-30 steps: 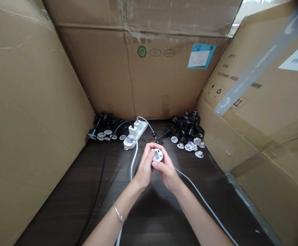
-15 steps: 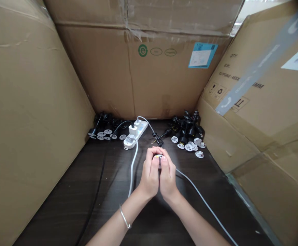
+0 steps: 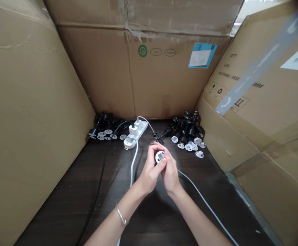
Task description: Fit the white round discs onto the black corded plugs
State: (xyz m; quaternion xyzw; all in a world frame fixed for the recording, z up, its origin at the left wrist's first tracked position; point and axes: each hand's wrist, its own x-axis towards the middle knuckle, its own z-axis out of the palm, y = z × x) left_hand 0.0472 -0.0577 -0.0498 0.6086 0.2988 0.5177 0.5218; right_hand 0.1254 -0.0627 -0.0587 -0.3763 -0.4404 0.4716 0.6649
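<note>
Between my two hands is a small white round disc [image 3: 158,159] with a grey rectangle and dark spots on its face, tilted towards me. My left hand [image 3: 150,172] curls around its left side, with the thumb lying across the front edge. On the other side my right hand [image 3: 170,172] closes around the disc, its fingers meeting the left fingertips at the top. Whatever is behind the disc is hidden by the fingers. Just beyond my fingertips lies a thin black piece with a fine wire end [image 3: 159,139].
A white power strip [image 3: 141,128] with plugs stands at centre back. Black fittings with white discs lie in a left pile [image 3: 104,123] and a right pile [image 3: 189,128]. Cables cross the dark table [image 3: 69,201]. Cardboard boxes wall in the left, back [image 3: 100,68] and right.
The thumbs have shifted, with the left one sliding to the right across the disc. More of the disc's white face shows now. My right hand has turned slightly.
</note>
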